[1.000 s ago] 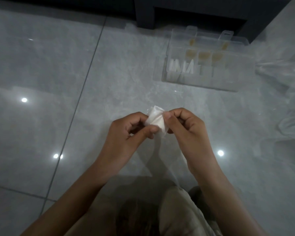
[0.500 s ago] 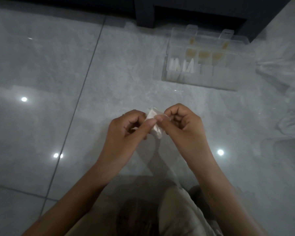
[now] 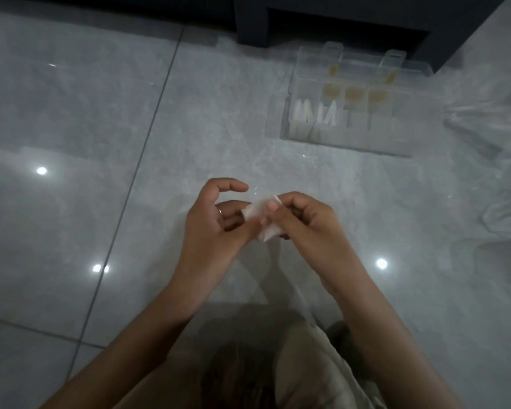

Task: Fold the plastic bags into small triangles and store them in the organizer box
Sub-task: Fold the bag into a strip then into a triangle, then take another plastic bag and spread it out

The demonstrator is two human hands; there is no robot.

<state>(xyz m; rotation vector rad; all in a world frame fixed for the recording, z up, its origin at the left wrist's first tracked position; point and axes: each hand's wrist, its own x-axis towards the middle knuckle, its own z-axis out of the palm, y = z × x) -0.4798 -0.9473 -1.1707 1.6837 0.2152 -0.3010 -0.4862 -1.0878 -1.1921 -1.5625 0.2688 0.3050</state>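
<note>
My right hand [image 3: 304,222] pinched the small white folded plastic bag [image 3: 258,212], thumb on top, fingers [image 3: 295,202] curled tight. My left hand [image 3: 216,219] held its other side, first finger lifted off. The bag was above the grey floor [image 3: 130,113], well apart from the clear plastic organizer box [image 3: 351,143]. The slippery fold could pop open if my pinch got loose.

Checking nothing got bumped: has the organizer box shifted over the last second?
No. The organizer box keeps its spot just in front of the dark cabinet base.

White folded bag [image 3: 255,212] — mid-air; clear organizer box [image 3: 381,140] open beyond.
</note>
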